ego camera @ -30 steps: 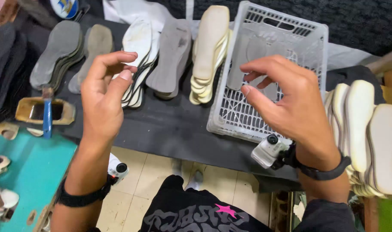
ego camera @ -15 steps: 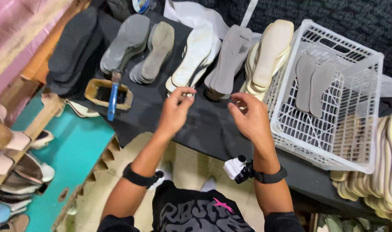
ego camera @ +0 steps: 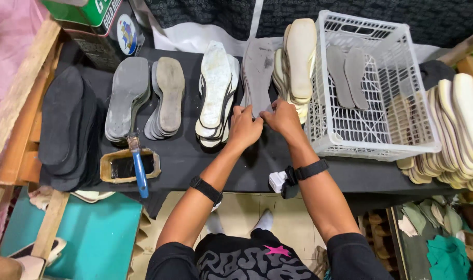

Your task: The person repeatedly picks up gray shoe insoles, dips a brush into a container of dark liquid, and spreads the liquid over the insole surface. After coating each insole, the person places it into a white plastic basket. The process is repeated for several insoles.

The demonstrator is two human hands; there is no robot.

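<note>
Grey insole (ego camera: 258, 72): laid flat on the dark worktop (ego camera: 184, 155), between the white sole stack (ego camera: 216, 93) and the cream sole stack (ego camera: 298, 62); its near end is gripped by both hands.
Left hand (ego camera: 245, 127): fingers curled closed on the insole's near edge.
Right hand (ego camera: 283, 118): fingers pinched shut on the same edge.
White basket (ego camera: 371, 140): just beside the right hand, two grey insoles held inside.
Glue tray (ego camera: 128, 167): well apart at left, a blue-handled brush (ego camera: 139, 171) laid across it.

A shoemaking workshop: stacked insoles (ego camera: 216, 93), glue tray (ego camera: 127, 166), brush (ego camera: 139, 173).
</note>
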